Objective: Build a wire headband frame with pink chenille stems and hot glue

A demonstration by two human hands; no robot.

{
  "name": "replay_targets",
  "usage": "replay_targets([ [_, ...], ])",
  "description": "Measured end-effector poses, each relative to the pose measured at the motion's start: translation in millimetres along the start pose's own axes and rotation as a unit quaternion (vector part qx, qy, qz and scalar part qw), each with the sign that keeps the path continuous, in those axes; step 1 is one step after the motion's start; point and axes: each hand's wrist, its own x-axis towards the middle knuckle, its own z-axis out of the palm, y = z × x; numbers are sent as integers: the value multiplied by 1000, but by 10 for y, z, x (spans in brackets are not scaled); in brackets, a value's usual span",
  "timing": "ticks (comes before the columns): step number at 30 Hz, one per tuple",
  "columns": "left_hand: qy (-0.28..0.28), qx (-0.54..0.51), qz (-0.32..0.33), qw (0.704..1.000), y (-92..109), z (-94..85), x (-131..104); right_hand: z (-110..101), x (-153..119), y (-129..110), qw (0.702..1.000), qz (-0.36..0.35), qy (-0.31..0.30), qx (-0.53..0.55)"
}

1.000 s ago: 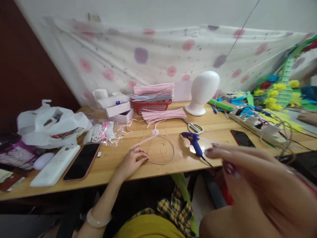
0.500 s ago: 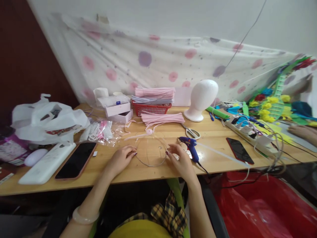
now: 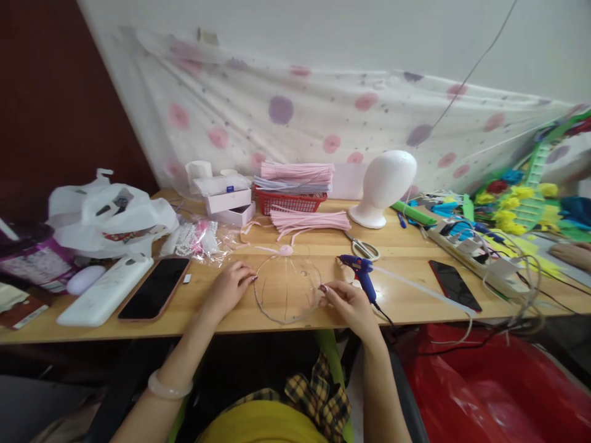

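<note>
A: State the grip.
B: Left hand (image 3: 229, 287): thumb and fingertips pinched on the left rim of the wire frame (image 3: 286, 286). Right hand (image 3: 348, 301): pinched on the opposite rim.
A: Frame location?
B: Mid-length, near the front edge of the worktop (image 3: 406, 246). Pink disc (image 3: 286, 250): frame's far side. Glue gun (image 3: 362, 271): right of the frame. Foam head (image 3: 390, 178): near the back edge.

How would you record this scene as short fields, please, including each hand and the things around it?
Left hand: holds wire frame at its left rim
Right hand: holds its right rim
Frame top: round pink piece
Beside right hand: blue glue gun
Beyond frame: pink strips, red basket
Far right of strips: white foam head
Left of left hand: phone
</note>
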Motion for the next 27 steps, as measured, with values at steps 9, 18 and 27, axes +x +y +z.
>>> replay_targets([
  [9,0,44,10,999,50,12,-5,306,284,-232,995,-62,78,21],
  [18,-3,50,6,999,114,25,-16,328,211,-101,993,-24,95,68],
  [27,-2,37,8,999,94,19,-15,336,169,-3,994,9,85,73],
])
